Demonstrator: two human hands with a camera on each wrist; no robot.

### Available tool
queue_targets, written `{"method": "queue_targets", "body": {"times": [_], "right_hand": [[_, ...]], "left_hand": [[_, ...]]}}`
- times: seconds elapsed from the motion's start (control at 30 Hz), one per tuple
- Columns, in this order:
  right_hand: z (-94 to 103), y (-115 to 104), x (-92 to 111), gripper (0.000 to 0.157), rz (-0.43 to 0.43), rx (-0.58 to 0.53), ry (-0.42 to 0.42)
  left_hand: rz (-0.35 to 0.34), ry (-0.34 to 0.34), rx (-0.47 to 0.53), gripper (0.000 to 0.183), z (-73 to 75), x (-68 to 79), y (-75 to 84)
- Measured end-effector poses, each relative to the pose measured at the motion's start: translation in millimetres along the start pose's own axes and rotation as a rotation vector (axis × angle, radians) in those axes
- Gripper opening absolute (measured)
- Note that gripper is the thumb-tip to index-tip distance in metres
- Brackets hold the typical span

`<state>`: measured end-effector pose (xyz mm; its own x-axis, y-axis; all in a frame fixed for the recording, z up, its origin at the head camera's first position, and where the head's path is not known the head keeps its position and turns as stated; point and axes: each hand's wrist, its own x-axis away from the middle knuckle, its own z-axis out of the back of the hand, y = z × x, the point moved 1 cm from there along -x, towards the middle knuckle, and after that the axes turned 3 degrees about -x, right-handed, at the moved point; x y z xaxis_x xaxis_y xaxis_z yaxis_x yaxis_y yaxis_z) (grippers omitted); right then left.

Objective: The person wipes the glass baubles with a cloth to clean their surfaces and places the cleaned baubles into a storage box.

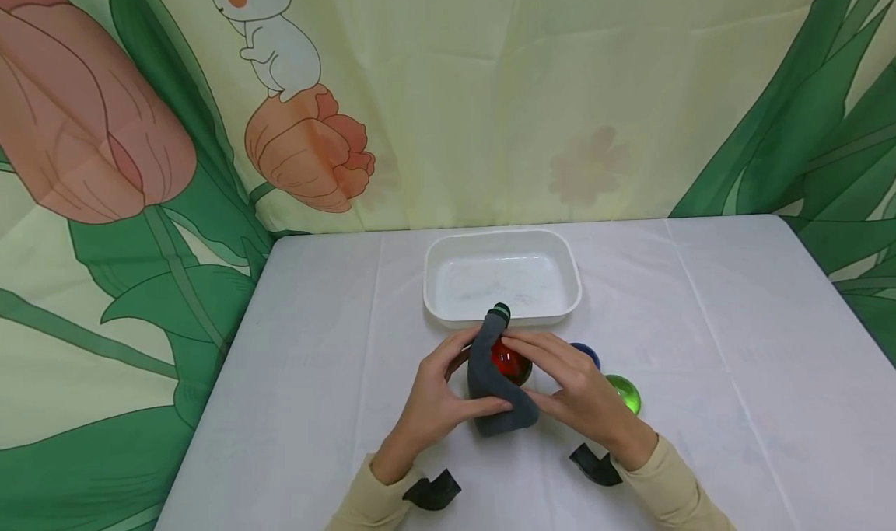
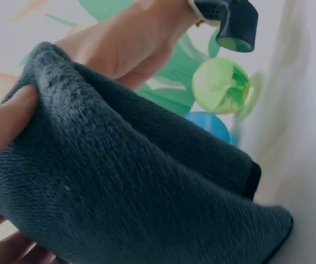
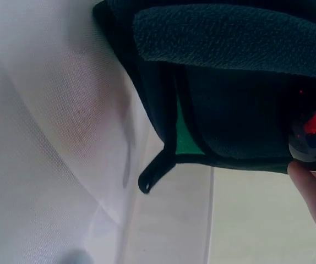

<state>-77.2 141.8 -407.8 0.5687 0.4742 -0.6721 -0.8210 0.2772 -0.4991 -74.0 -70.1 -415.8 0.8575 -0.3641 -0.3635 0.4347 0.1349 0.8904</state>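
Observation:
Above the white table my left hand grips a dark grey fuzzy cloth, thumb on its near side. My right hand holds a clear ball with a red inside against the cloth. In the left wrist view, the folded cloth fills much of the picture and hides the ball. The right wrist view shows the cloth's dark border and hanging loop, with the red ball at the edge, touched by fingers.
A white rectangular tray stands just beyond the hands. A green ball and a partly hidden blue ball lie beside the right hand. Black wrist mounts sit at both sleeves. A printed curtain hangs behind the table.

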Motion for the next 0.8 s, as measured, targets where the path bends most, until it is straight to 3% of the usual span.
{"method": "queue_targets", "body": {"times": [0.2,0.47,0.67,0.8], "right_hand": [[0.3,1,0,0.051,0.01,0.003,0.014],[-1.6,5,3,0.053,-0.099,-0.08,-0.027],[1.3,4,3,0.049,-0.105,-0.094,-0.054],[6.1,2,3,0.075,-0.095,-0.11,-0.116]], "left_hand": [[-0.032,0.026,-0.029,0.081,-3.9,-1.7,-2.8],[-0.009,0.091,0.069,0.08,-9.1,-0.3,-8.2],[-0.023,0.118,0.123,0.077,-10.8,0.8,-11.4],[-0.042,0.138,0.147,0.076,-11.2,1.5,-10.4]]}}
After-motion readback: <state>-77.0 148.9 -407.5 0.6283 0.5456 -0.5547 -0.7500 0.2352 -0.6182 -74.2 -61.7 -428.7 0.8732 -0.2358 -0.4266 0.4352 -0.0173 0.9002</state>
